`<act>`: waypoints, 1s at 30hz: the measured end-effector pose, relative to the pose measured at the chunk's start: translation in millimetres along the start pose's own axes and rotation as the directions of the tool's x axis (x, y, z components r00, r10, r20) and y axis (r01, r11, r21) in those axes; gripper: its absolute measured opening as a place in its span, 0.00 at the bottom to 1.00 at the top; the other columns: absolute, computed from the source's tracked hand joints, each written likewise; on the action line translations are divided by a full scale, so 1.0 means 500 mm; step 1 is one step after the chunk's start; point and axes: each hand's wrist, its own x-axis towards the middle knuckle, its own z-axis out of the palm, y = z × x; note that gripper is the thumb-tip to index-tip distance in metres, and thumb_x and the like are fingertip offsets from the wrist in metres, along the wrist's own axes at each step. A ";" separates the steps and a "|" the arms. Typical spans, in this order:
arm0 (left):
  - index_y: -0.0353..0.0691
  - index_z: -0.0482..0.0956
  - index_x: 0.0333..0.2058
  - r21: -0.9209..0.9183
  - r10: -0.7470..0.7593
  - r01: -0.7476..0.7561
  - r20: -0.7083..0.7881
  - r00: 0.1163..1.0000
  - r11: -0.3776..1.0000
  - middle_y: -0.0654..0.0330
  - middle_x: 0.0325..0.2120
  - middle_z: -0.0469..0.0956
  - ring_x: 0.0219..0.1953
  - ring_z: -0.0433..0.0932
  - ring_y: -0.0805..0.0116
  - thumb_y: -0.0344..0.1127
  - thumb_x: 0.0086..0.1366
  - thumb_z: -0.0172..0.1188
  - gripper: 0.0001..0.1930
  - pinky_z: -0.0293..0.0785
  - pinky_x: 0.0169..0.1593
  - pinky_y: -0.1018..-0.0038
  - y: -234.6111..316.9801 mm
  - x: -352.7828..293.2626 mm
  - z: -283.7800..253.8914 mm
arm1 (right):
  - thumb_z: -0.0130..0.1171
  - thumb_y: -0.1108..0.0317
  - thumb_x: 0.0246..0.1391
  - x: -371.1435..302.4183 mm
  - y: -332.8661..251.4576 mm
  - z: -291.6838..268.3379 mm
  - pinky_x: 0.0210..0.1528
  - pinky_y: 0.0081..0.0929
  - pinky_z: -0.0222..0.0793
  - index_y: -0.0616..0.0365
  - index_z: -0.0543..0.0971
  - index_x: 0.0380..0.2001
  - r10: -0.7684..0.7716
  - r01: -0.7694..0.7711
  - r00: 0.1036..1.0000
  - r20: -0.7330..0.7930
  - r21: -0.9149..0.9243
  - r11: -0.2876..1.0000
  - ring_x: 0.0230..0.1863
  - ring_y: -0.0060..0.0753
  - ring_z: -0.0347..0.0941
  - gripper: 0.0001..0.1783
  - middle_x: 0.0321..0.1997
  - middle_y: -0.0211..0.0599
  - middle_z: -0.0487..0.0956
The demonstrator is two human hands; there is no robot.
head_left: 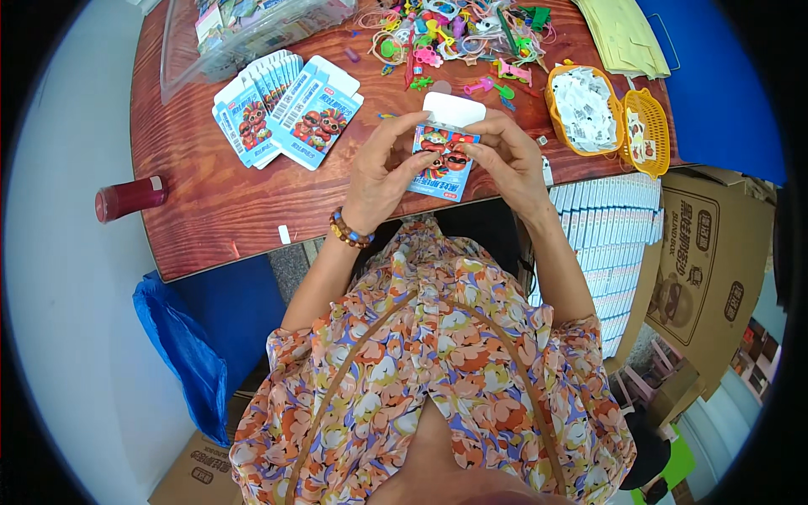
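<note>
Between my two hands is a small blue cardboard box (pixel 443 181) printed with red cartoon figures. Its white end flap (pixel 454 109) stands open on the side away from me. My left hand (pixel 385 168) grips the box's left edge, thumb lying on the printed face. The right edge is pinched by my right hand (pixel 509 164), thumb also on the front. Most of my other fingertips are hidden behind the box. Left of my hands, a fanned stack of flat unfolded boxes (pixel 316 118) in the same print lies on the table.
A pile of small colourful plastic toys (pixel 459 38) covers the table's far middle, beside a clear plastic bin (pixel 181 59). Yellow baskets (pixel 624 118) hold small white packets. A red cylinder (pixel 130 199) lies at the left edge. Right of me, a carton (pixel 707 261) holds rows of boxes.
</note>
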 end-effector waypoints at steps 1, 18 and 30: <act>0.38 0.71 0.59 -0.071 -0.037 0.039 0.031 0.999 0.997 0.59 0.46 0.76 0.42 0.79 0.76 0.22 0.63 0.64 0.25 0.78 0.42 0.78 0.005 0.001 -0.001 | 0.57 0.81 0.61 -0.002 0.000 0.002 0.55 0.25 0.73 0.66 0.75 0.48 0.004 -0.004 1.000 -0.001 0.001 1.000 0.55 0.28 0.74 0.12 0.54 0.40 0.74; 0.35 0.75 0.51 0.055 -0.186 0.185 0.008 0.983 0.981 0.60 0.35 0.82 0.36 0.83 0.75 0.24 0.60 0.67 0.20 0.79 0.38 0.79 0.028 -0.032 -0.014 | 0.57 0.72 0.64 0.019 -0.030 0.016 0.51 0.23 0.75 0.64 0.79 0.46 0.066 -0.065 0.998 0.013 -0.090 0.994 0.47 0.22 0.77 0.10 0.47 0.35 0.81; 0.37 0.71 0.52 0.036 -0.180 0.179 0.042 0.983 0.983 0.58 0.37 0.81 0.35 0.82 0.75 0.25 0.59 0.68 0.22 0.78 0.36 0.76 0.029 -0.038 -0.011 | 0.61 0.74 0.60 0.040 -0.062 -0.011 0.46 0.20 0.75 0.62 0.84 0.47 0.334 -0.309 0.929 0.159 -0.163 0.937 0.43 0.18 0.78 0.12 0.40 0.32 0.85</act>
